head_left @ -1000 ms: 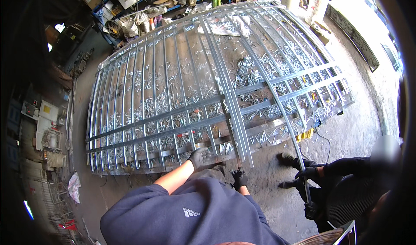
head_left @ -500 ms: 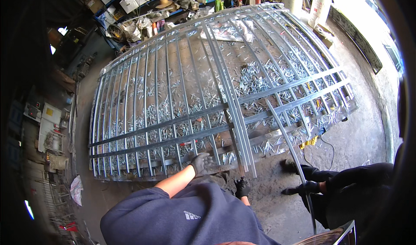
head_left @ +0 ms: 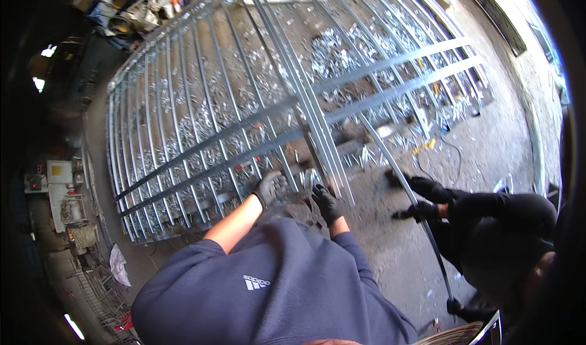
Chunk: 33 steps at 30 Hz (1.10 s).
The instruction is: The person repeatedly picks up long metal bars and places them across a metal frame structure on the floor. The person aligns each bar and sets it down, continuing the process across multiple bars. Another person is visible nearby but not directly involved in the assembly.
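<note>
Big grey steel gate frame (head_left: 262,107) w/ many thin upright bars and two flat cross rails lies flat on the dusty concrete floor (head_left: 488,156), spread from the left side to the upper right, near end right in front of the person in the blue sweatshirt (head_left: 268,290). Floor under it is littered w/ small shiny metal offcuts (head_left: 342,46).

Left hand (head_left: 270,188), black glove, forearm bare, is down on the near edge of the frame, fingers curled onto a bar just below the lower cross rail; looks closed on it, tho the exact bar is hard to pick out. Right hand (head_left: 326,203), also black glove, sits just beside it at the foot of the thick centre post (head_left: 305,101), the doubled upright running up the middle. Touching the post's bottom end; can't tell if it's gripping or just pressing.

To the right, a 2nd person in dark clothes (head_left: 500,223) crouches, gloved hands (head_left: 421,209) near a long thin steel rod (head_left: 403,180) slanting from the gate down toward the lower right.

Far left: pale boxy machine (head_left: 58,174) by the wall. Top left: cluttered shelf (head_left: 140,9) w/ boxes.
</note>
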{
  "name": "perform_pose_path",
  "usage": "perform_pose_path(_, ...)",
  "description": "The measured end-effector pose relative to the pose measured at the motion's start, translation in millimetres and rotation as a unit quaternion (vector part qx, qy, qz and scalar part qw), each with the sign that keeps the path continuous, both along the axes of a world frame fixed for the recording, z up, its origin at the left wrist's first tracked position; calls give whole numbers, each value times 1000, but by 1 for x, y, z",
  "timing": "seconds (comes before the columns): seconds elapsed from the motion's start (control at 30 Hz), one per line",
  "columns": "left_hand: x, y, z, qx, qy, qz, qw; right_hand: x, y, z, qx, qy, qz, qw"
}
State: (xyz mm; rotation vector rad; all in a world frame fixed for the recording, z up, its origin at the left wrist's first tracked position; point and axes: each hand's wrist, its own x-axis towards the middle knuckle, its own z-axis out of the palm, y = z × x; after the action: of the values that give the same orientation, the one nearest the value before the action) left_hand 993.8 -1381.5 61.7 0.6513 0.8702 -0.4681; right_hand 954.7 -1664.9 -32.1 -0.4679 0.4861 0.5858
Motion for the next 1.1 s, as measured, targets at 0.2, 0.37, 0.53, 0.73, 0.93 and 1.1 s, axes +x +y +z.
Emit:
perform_pose_path(0.2, 10, -9, 14, 8, -14, 9, 1000, -10, -44, 72, -47, 52, -68, 995)
perform_pose_path(0.37, 11, -27, 6, -16, 14, -9, 1000, 21, -53, 79, -97, 136, -104, 980)
perform_pose_path(0.53, 2, -42, -2, -37, 33, 6, 999, 43, -52, 73, -151, 105, 77, 980)
perform_pose_path(0.73, -24, -54, -1, -40, 0, 16, 999, 50, -48, 79, -336, 40, 198, 920)
perform_pose_path(0.93, -63, -68, 10, -12, -18, 63, 998, 47, -71, 116, -759, -236, 200, 573)
perform_pose_path(1.1, -102, -111, 24, 29, 10, 15, 999, 71, -93, 97, -732, -286, 259, 561)
